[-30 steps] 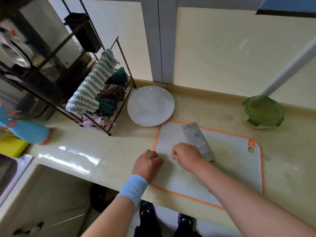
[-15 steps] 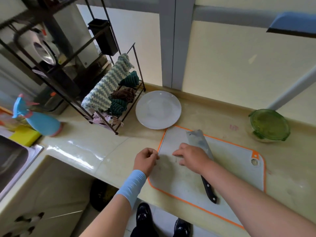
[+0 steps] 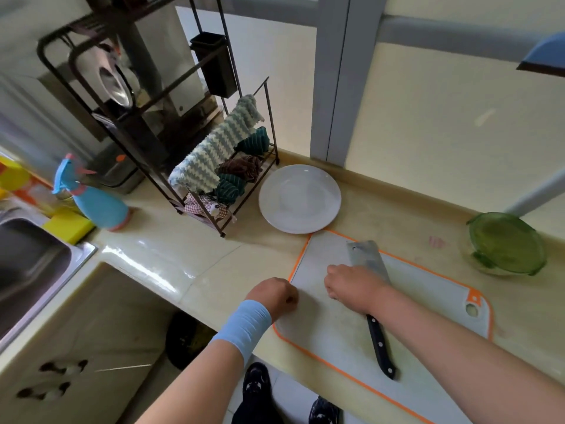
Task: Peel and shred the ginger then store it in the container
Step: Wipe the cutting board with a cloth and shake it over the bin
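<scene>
White plate (image 3: 299, 198) beside a cloth rack (image 3: 272, 123) — blue spray bottle (image 3: 97, 203) near the sink (image 3: 30, 270)

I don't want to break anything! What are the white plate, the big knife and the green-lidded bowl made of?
The white plate looks like glazed ceramic: smooth, glossy. The knife has a dull grey blade, likely steel, and a black riveted handle, plastic or wood. The green lid looks like see-through plastic with clip tabs; the bowl under it seems clear, glass or plastic.
</scene>
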A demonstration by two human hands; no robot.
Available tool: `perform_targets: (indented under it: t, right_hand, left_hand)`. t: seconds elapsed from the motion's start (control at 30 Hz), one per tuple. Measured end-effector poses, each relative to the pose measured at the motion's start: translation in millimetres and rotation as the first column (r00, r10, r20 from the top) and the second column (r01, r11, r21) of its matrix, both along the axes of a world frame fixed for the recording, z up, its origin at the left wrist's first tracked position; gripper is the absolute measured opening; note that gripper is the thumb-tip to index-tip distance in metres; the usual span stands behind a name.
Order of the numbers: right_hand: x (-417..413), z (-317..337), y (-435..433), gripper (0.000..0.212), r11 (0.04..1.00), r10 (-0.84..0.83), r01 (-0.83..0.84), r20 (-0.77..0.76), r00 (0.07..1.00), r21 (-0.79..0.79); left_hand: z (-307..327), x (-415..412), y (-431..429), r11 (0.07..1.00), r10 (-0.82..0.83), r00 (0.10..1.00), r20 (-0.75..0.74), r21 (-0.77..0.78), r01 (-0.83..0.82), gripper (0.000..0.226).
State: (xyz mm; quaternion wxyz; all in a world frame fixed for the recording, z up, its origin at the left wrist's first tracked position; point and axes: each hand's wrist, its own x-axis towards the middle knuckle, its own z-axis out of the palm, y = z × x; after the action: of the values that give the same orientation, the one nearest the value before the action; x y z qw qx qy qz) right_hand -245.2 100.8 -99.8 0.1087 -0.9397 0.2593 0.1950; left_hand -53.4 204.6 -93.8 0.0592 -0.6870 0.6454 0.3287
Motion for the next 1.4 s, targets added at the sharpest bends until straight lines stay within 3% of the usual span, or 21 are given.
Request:
perform_targets:
  t: [0.07, 0.17, 0.27, 0.37, 0.47, 0.53, 0.63, 0.73, 0.8, 1.03, 1.2, 1.4]
  right_hand:
    - [-0.1, 0.0, 2.6, 0.022, 0.999, -0.037, 0.037, 0.063, 0.997, -0.010]
    - [9.6, 2.8, 7.4, 0.014, 0.968, -0.249, 0.237, 0.259, 0.933, 0.078]
    - [23.2, 2.0, 9.7, 0.016, 0.940, -0.340, 0.319, 0.237, 0.910, 0.123]
    - [28.5, 2.1, 9.9, 0.015, 0.968, -0.249, 0.244, 0.137, 0.959, 0.054]
    - [32.2, 5.0, 16.9, 0.019, 0.990, -0.136, 0.136, 0.001, 0.991, -0.037]
    - [43.0, 11.6, 25.4, 0.027, 0.993, -0.110, 0.107, -0.056, 0.992, -0.058]
    - [89.4, 26.8, 44.0, 0.020, 0.982, -0.180, 0.175, 0.074, 0.981, 0.067]
    - [159.7, 47.1, 75.6, 0.010, 0.896, -0.380, 0.288, 0.247, 0.891, 0.337]
    - [207.0, 58.7, 99.7, 0.005, 0.853, -0.442, 0.301, 0.282, 0.852, 0.427]
    - [322.4, 57.5, 167.7, 0.015, 0.845, -0.437, 0.323, 0.199, 0.877, 0.427]
    - [367.9, 48.2, 190.3, 0.006, 0.859, -0.434, 0.344, 0.182, 0.882, 0.380]
    - [390.6, 52.6, 199.4, 0.006, 0.857, -0.460, 0.381, 0.181, 0.869, 0.346]
  left_hand:
    - [-1.4, -1.0, -4.0, 0.998, -0.056, 0.997, 0.060, 0.013, 0.056, 0.019]
    - [-3.0, -4.1, -4.4, 0.997, -0.073, 0.992, 0.101, 0.020, 0.071, 0.022]
    - [-4.7, -5.4, 1.0, 1.000, -0.015, 0.997, 0.070, -0.003, 0.016, 0.021]
    - [0.2, -0.3, 12.4, 0.970, 0.224, 0.970, -0.095, -0.079, -0.231, 0.010]
    - [13.0, 17.5, 29.3, 0.839, 0.512, 0.814, -0.275, -0.047, -0.543, 0.009]
    - [23.0, 38.3, 42.8, 0.774, 0.602, 0.722, -0.342, 0.029, -0.632, 0.009]
    - [37.5, 80.8, 68.0, 0.731, 0.651, 0.651, -0.391, 0.091, -0.677, 0.004]
    - [47.6, 130.9, 96.8, 0.696, 0.684, 0.609, -0.401, 0.108, -0.710, 0.011]
    - [51.2, 166.9, 116.0, 0.667, 0.714, 0.591, -0.375, 0.109, -0.737, 0.015]
    - [40.0, 267.6, 168.2, 0.721, 0.685, 0.680, -0.260, 0.112, -0.684, 0.018]
    - [27.6, 317.0, 178.1, 0.852, 0.523, 0.845, -0.116, 0.118, -0.511, 0.030]
    - [31.5, 351.8, 182.4, 0.842, 0.538, 0.826, -0.170, 0.146, -0.519, 0.026]
